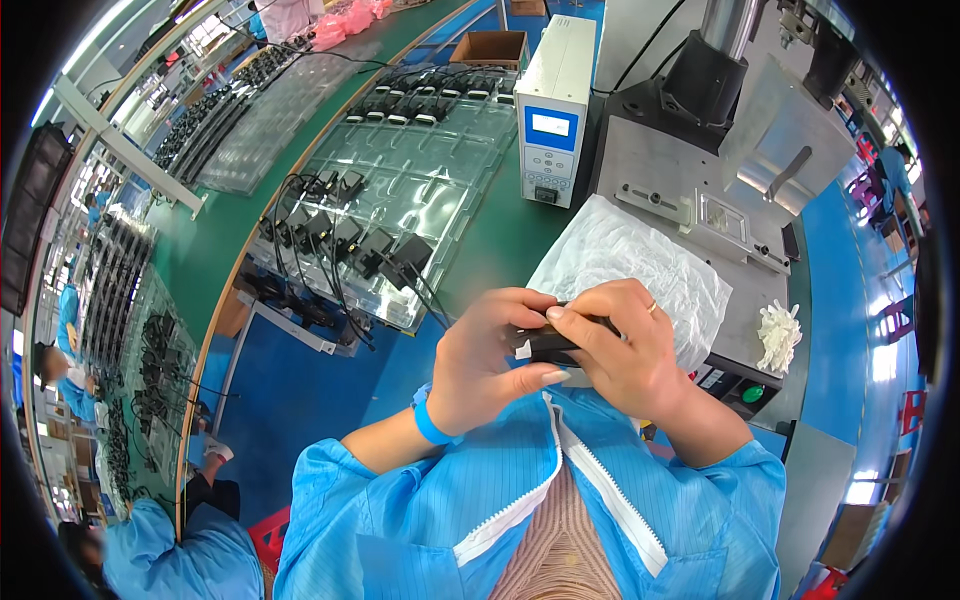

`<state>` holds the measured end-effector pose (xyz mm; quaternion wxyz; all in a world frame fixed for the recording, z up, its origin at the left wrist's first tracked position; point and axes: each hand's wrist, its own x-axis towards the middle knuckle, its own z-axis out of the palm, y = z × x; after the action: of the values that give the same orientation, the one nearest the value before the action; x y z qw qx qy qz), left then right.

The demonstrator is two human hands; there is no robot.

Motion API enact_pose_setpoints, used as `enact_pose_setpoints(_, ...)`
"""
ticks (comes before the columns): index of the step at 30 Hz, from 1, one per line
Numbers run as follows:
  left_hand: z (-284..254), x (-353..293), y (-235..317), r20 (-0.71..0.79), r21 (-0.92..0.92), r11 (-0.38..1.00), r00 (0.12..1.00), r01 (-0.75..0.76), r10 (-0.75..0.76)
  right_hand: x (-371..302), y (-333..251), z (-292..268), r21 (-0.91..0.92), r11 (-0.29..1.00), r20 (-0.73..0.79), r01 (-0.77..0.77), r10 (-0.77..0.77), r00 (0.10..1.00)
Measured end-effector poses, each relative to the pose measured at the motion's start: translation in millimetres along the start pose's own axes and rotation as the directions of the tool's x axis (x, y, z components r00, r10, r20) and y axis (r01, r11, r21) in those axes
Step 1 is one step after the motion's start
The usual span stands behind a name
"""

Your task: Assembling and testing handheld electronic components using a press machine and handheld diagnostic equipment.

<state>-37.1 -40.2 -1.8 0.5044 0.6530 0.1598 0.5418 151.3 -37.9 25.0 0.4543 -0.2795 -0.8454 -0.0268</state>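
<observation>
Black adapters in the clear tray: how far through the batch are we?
Done or not can't be told per piece. A row of black corded adapters fills the near edge of the clear plastic blister tray; another row sits at its far edge. In hand: left hand and right hand grip one black adapter. Left: the tray's middle pockets are empty.

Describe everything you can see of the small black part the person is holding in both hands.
The small black part is a dark, boxy piece that looks like moulded plastic, lying roughly level close to the person's chest. The left hand wraps it from the left, thumb underneath; the right hand covers its top and right end. Only a narrow strip shows between the fingers, so its full shape cannot be told.
</observation>
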Motion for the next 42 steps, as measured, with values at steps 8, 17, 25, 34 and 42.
enact_pose_setpoints(8,-1.2,4.8,-0.2,-0.032,0.153,0.988,0.999,-0.007,0.012,13.0,-8.6,-12.9,0.352,0.880,0.215,-0.319,0.256,0.942)
enact_pose_setpoints(17,-0.6,1.5,-2.8,-0.050,0.210,0.975,0.997,0.070,-0.060,18.0,-16.3,-8.2,0.298,0.919,0.198,-0.259,0.206,0.958)
enact_pose_setpoints(25,0.2,2.7,-3.7,-0.066,0.180,0.981,0.996,0.072,-0.061,9.7,-16.0,2.5,0.345,0.928,0.092,-0.143,0.119,0.989)
enact_pose_setpoints(34,5.0,2.2,-7.9,-0.126,0.396,0.917,0.992,0.045,0.005,13.9,-12.6,4.4,0.504,0.705,0.266,-0.498,0.421,0.867)
enact_pose_setpoints(42,0.5,14.6,6.1,0.102,0.622,0.742,0.965,-0.251,0.241,28.1,9.0,-7.4,0.574,0.278,0.634,-0.770,0.444,0.633)
